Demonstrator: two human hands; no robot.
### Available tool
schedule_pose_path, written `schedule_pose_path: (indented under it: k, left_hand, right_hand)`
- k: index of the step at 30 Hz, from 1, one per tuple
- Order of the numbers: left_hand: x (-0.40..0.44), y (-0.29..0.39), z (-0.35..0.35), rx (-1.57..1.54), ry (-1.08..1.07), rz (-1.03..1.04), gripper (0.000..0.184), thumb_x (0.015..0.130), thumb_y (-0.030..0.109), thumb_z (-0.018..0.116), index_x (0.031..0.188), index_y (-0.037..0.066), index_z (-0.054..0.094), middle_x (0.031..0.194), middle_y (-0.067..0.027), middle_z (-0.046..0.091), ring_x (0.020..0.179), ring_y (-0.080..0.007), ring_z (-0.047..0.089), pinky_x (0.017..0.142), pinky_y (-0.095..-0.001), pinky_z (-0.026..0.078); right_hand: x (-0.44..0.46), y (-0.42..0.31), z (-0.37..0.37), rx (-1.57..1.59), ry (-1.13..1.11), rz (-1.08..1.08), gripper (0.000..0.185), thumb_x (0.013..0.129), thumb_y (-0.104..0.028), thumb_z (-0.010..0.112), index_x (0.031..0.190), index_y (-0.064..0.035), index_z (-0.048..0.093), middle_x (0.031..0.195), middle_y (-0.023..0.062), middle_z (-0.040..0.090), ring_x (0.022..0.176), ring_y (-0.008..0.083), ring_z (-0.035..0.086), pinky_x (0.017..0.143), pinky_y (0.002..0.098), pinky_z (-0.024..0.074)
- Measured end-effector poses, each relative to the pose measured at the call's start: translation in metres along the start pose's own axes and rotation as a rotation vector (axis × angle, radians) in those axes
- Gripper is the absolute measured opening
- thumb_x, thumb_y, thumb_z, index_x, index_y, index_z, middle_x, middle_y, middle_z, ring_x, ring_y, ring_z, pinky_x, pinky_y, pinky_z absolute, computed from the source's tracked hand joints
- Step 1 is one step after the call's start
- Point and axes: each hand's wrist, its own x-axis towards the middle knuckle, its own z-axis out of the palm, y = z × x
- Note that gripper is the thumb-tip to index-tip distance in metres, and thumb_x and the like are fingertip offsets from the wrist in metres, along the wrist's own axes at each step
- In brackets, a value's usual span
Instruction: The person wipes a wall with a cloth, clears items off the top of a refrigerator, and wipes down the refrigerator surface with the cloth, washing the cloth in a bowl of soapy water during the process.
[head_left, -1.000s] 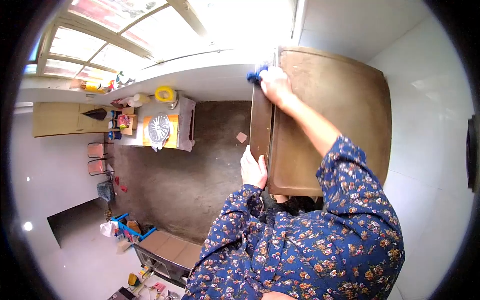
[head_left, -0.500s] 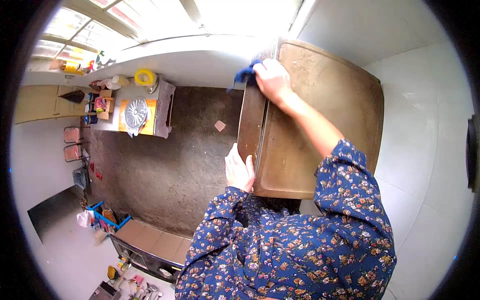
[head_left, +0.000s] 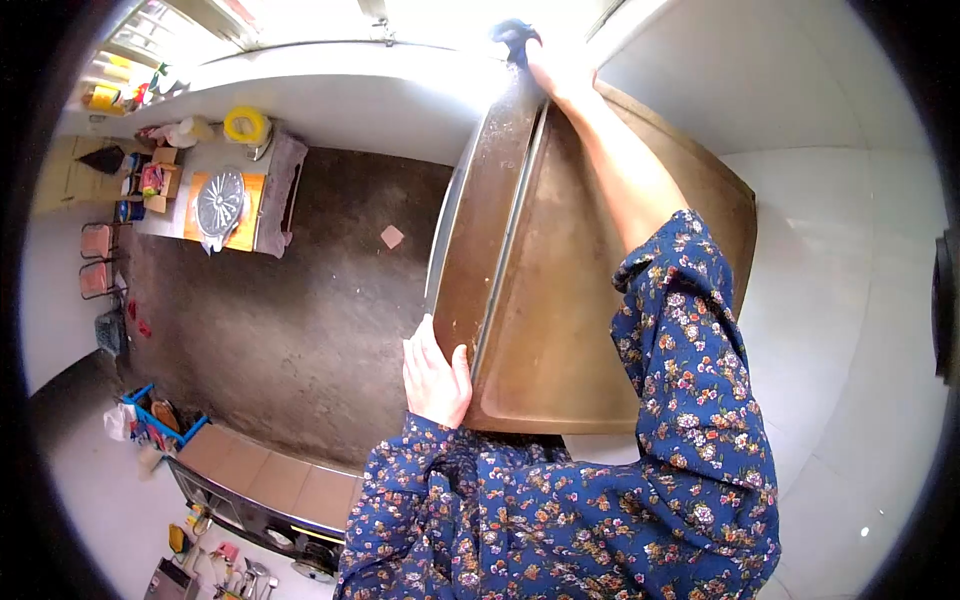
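A tall cabinet that looks like a refrigerator stands before me, its brown, dusty top (head_left: 600, 290) seen from above. Along its left side runs the narrow upper edge of the door (head_left: 487, 215), with a pale seam between the two. At the far end, in bright glare, my right hand (head_left: 562, 70) is closed on a dark blue cloth (head_left: 515, 36). My left hand (head_left: 437, 380) rests against the near end of the door, fingers stretched out and thumb apart, holding nothing.
White walls (head_left: 820, 260) stand close on the right, and a bright window is at the far side. Across the dark floor (head_left: 300, 320) is a table with a round fan-like object (head_left: 220, 203). Lower left are a brown-topped cabinet (head_left: 270, 475), a blue-framed rack (head_left: 165, 415) and utensils.
My right hand has slid the blue cloth farther away, to the far end of the door edge. The view has shifted, and my left hand stays at the near end of the door.
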Motion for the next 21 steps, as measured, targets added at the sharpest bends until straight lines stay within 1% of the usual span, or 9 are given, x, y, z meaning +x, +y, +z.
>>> schedule_pose_path:
  k: [4,6,12,13,14,15,19,20,21]
  left_hand:
    - [-0.003,-0.002,0.001,0.037,0.001,-0.007,0.058,0.089,0.021,0.055,0.135,-0.004,0.032,0.126,-0.0218,0.046,0.112,-0.0382,0.046,0.091,-0.0465,0.041]
    - [-0.002,-0.004,0.003,0.047,0.006,-0.001,0.058,0.089,0.022,0.055,0.135,-0.004,0.032,0.125,-0.0215,0.047,0.111,-0.0380,0.047,0.090,-0.0462,0.041]
    - [0.003,-0.008,0.009,-0.054,0.040,0.049,0.057,0.089,0.017,0.053,0.135,-0.007,0.029,0.125,-0.0263,0.044,0.114,-0.0407,0.044,0.097,-0.0457,0.038]
    - [0.004,-0.009,0.010,-0.065,0.047,0.053,0.056,0.089,0.017,0.053,0.135,-0.007,0.029,0.125,-0.0262,0.045,0.114,-0.0407,0.044,0.097,-0.0457,0.038]
    - [0.003,-0.011,0.011,-0.075,0.051,0.055,0.056,0.089,0.017,0.053,0.134,-0.007,0.029,0.124,-0.0262,0.045,0.114,-0.0408,0.044,0.097,-0.0457,0.038]
    - [0.004,-0.013,0.012,-0.099,0.015,0.035,0.057,0.089,0.016,0.054,0.135,-0.007,0.028,0.128,-0.0266,0.041,0.118,-0.0417,0.041,0.101,-0.0458,0.035]
    - [0.008,-0.017,0.022,-0.239,0.171,0.082,0.057,0.090,0.011,0.052,0.137,-0.004,0.024,0.137,-0.0240,0.031,0.121,-0.0360,0.043,0.103,-0.0423,0.036]
    - [0.008,-0.016,0.022,-0.338,0.161,0.050,0.060,0.089,0.012,0.053,0.137,-0.006,0.023,0.137,-0.0261,0.029,0.128,-0.0411,0.033,0.108,-0.0453,0.029]
    - [0.010,-0.016,0.024,-0.425,0.215,0.067,0.059,0.089,0.012,0.053,0.137,-0.005,0.023,0.137,-0.0257,0.028,0.127,-0.0402,0.034,0.108,-0.0449,0.029]
  right_hand:
    - [-0.002,0.001,0.006,-0.006,0.113,-0.134,0.032,0.082,-0.026,0.052,0.109,-0.0108,0.062,0.103,0.0177,0.062,0.097,0.0349,0.059,0.085,0.0458,0.0475]
    - [-0.008,-0.010,-0.001,-0.075,0.060,-0.093,0.031,0.082,-0.025,0.052,0.106,-0.0089,0.062,0.101,0.0170,0.063,0.096,0.0343,0.060,0.085,0.0452,0.0478]
    - [-0.047,-0.019,0.003,-0.125,0.036,-0.156,0.028,0.083,-0.024,0.052,0.101,-0.0061,0.063,0.099,0.0168,0.064,0.093,0.0335,0.061,0.083,0.0448,0.0482]
    - [-0.060,-0.026,0.000,-0.078,0.067,-0.149,0.026,0.082,-0.024,0.053,0.100,-0.0071,0.063,0.096,0.0165,0.063,0.092,0.0336,0.061,0.082,0.0449,0.0482]
    - [-0.074,-0.032,-0.003,-0.096,0.060,-0.144,0.022,0.081,-0.024,0.060,0.096,-0.0094,0.063,0.092,0.0157,0.061,0.089,0.0333,0.061,0.080,0.0445,0.0495]
    - [-0.086,-0.036,-0.004,-0.080,0.035,-0.150,0.021,0.081,-0.024,0.060,0.095,-0.0092,0.063,0.090,0.0156,0.061,0.088,0.0331,0.061,0.079,0.0443,0.0498]
    - [-0.141,-0.054,-0.015,-0.039,0.046,-0.203,0.015,0.079,-0.021,0.062,0.085,-0.0080,0.060,0.083,0.0143,0.060,0.083,0.0322,0.061,0.072,0.0428,0.0514]
    - [-0.154,-0.058,-0.019,-0.016,0.059,-0.219,0.014,0.079,-0.021,0.063,0.084,-0.0081,0.060,0.082,0.0139,0.060,0.082,0.0323,0.061,0.071,0.0427,0.0515]
    - [-0.166,-0.062,-0.024,-0.016,0.061,-0.223,0.013,0.078,-0.020,0.063,0.082,-0.0084,0.059,0.080,0.0129,0.059,0.080,0.0319,0.061,0.069,0.0427,0.0514]
